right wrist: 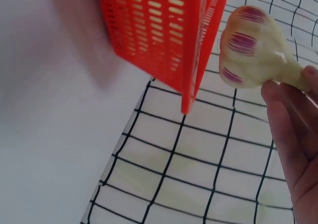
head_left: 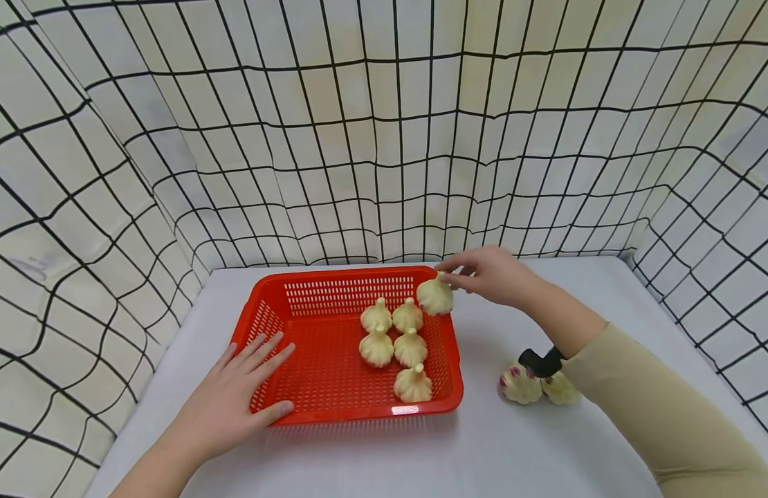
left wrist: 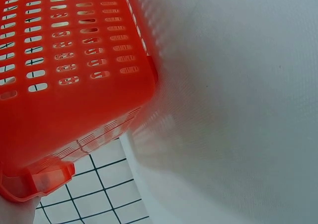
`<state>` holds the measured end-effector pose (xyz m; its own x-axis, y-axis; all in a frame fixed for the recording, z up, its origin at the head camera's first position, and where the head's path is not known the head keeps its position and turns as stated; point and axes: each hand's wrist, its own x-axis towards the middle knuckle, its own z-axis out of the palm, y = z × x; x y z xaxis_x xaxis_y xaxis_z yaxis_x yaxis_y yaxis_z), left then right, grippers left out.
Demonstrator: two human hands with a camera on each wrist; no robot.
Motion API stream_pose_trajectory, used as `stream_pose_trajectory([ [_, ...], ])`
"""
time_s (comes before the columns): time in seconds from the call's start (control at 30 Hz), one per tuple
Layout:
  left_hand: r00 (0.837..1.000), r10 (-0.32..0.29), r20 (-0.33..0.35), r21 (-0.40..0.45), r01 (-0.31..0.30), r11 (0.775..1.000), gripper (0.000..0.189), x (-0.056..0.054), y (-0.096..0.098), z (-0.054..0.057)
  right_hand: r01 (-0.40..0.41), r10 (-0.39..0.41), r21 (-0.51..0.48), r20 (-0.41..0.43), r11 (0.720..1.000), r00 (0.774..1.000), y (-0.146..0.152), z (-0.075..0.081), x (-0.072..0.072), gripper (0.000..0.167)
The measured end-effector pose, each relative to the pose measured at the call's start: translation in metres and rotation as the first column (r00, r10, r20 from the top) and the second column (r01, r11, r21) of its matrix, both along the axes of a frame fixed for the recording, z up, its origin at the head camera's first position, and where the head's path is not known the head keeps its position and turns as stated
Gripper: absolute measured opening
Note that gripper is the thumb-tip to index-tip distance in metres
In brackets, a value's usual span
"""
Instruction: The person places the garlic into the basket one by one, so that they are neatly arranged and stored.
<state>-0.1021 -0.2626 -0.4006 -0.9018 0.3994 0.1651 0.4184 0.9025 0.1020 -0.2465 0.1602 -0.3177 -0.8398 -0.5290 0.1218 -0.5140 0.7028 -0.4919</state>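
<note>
My right hand (head_left: 492, 275) pinches a garlic bulb (head_left: 435, 297) by its stem, over the right rim of a red plastic basket (head_left: 359, 417). In the right wrist view the same garlic bulb (right wrist: 253, 50) shows purple streaks on its base, with the fingers (right wrist: 283, 129) at its neck. Several more garlic bulbs (head_left: 376, 347) stand stem-up in the right part of the basket. My left hand (head_left: 234, 394) rests on the basket's left rim, its fingers spread and straight. The left wrist view shows the slotted side of the basket (left wrist: 74, 105), with a bit of the hand at the lower left corner.
Two garlic bulbs (head_left: 519, 385) lie on the white table (head_left: 483, 449) right of the basket, one partly hidden by a black wrist strap (head_left: 542, 362). A black wire grid (head_left: 396, 166) over white cloth surrounds the table at the back and sides.
</note>
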Motion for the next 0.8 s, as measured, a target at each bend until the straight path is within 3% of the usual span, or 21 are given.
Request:
stream_pose_trajectory([
  [0.4,1.0,-0.002,0.006,-0.004,0.002,1.0,0.083,-0.001,0.0,0.0,-0.18,0.184,0.099,-0.029,0.979,0.983,-0.043,0.006,0.007,0.022],
  [0.8,0.999,0.012,0.034,-0.009,-0.012,1.0,0.083,-0.002,-0.001,0.001,-0.36,0.351,0.12,0.09,0.925,0.932,-0.08,0.0,0.021,0.026],
])
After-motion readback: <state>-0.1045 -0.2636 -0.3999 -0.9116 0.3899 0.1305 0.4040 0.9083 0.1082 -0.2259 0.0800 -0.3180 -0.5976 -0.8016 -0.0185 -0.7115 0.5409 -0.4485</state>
